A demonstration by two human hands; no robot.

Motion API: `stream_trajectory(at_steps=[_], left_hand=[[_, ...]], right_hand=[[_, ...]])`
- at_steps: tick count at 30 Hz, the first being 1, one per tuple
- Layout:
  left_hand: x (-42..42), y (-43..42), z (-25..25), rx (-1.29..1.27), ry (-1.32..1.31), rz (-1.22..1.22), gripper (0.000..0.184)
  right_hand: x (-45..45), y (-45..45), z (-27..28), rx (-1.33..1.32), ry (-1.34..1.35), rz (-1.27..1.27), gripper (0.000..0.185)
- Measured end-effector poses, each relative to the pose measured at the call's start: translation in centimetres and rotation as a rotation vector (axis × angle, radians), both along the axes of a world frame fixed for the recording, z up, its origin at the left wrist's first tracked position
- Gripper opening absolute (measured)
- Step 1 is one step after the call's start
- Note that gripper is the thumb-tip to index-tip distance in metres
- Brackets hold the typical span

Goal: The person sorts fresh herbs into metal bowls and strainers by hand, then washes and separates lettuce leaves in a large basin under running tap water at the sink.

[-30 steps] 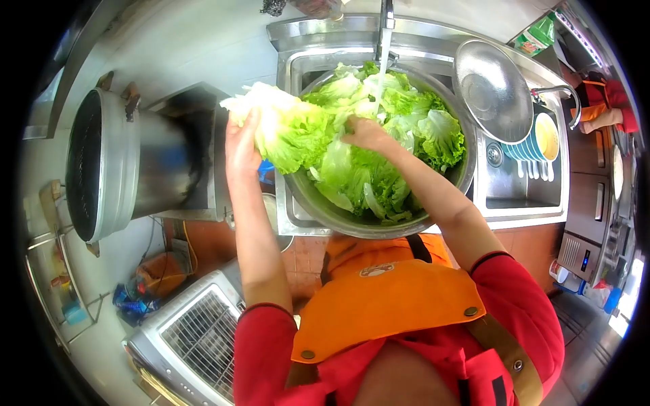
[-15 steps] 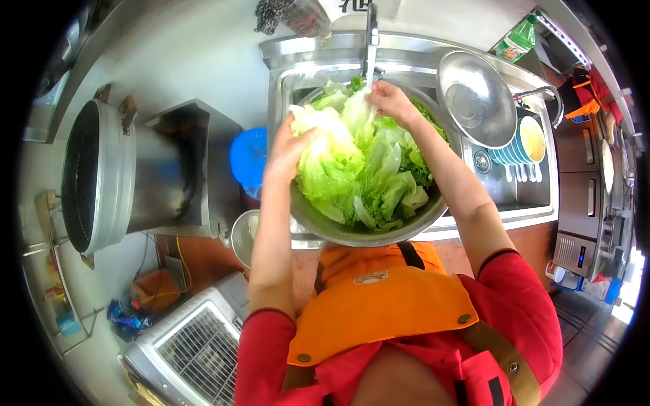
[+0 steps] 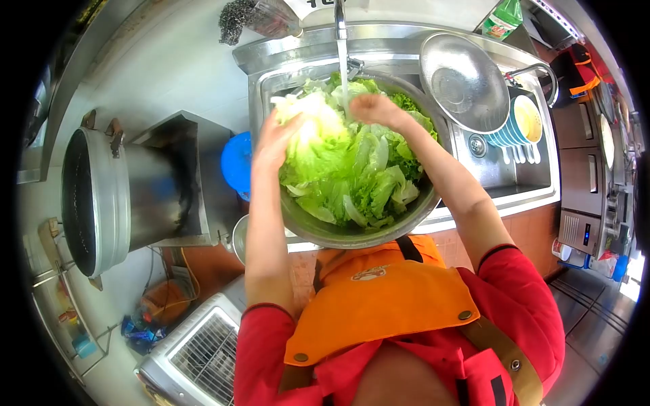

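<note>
large metal basin (image 3: 318,227) sitting in steel sink (image 3: 256,91), tap (image 3: 340,24) pouring water (image 3: 343,64) into its far part; strainer (image 3: 464,82) resting right of basin, bowls (image 3: 516,130) sitting farther right; blue object (image 3: 237,161) standing left of basin, pot (image 3: 152,193) standing beyond. lettuce leaves (image 3: 379,183) filling basin. left hand (image 3: 274,145) gripping lettuce bunch (image 3: 313,135) over basin's left side, wrist pointing toward wearer; right hand (image 3: 374,110) hovering above basin beside water, curling loosely, hold impossible to tell.
</note>
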State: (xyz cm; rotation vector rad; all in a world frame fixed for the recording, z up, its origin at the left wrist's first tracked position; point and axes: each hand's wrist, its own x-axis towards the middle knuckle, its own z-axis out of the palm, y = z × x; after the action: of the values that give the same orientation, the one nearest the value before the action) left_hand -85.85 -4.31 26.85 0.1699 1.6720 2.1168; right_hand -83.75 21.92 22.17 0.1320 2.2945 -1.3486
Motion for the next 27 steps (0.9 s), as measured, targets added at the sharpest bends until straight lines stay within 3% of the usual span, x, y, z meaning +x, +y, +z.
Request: stream_trajectory(at_steps=[1, 4, 7, 9, 11, 14, 18, 22, 25, 27], left_hand=[[0.5, -0.9, 0.7, 0.010, -0.025, 0.051, 0.043], [1.1, -3.4, 1.6, 0.062, -0.025, 0.165, 0.040], [1.4, -5.8, 1.6, 0.117, -0.018, 0.207, 0.039], [1.4, -6.3, 1.8, 0.168, -0.031, 0.214, 0.038], [1.4, -6.4, 1.6, 0.152, -0.022, 0.197, 0.037], [1.9, -5.7, 1.5, 0.138, -0.054, 0.149, 0.038], [2.3, -3.8, 0.8, 0.174, -0.058, 0.117, 0.044], [2.6, -3.7, 0.1, 0.168, -0.062, 0.103, 0.049], [3.2, -4.1, 0.3, 0.145, -0.071, 0.088, 0.050], [3.1, -4.3, 0.5, 0.145, -0.078, 0.079, 0.048]], right_hand=[[0.2, 0.3, -2.3, 0.333, 0.030, 0.154, 0.040], [2.7, -1.2, -4.8, 0.730, 0.169, 0.266, 0.040], [2.9, -1.6, -2.6, 0.812, 0.123, 0.342, 0.047], [2.1, -0.6, -3.0, 0.789, 0.051, 0.382, 0.044], [1.3, -0.2, 0.3, 0.824, -0.068, 0.444, 0.041], [0.9, 1.9, -0.9, 0.772, 0.154, 0.500, 0.039], [1.7, 1.4, -5.5, 0.391, 0.095, 0.377, 0.052], [3.4, -1.7, -4.5, 0.796, -0.021, 0.400, 0.060], [3.5, -0.8, -4.7, 0.752, -0.043, 0.415, 0.057], [2.9, -0.6, -1.9, 0.785, -0.056, 0.450, 0.054]])
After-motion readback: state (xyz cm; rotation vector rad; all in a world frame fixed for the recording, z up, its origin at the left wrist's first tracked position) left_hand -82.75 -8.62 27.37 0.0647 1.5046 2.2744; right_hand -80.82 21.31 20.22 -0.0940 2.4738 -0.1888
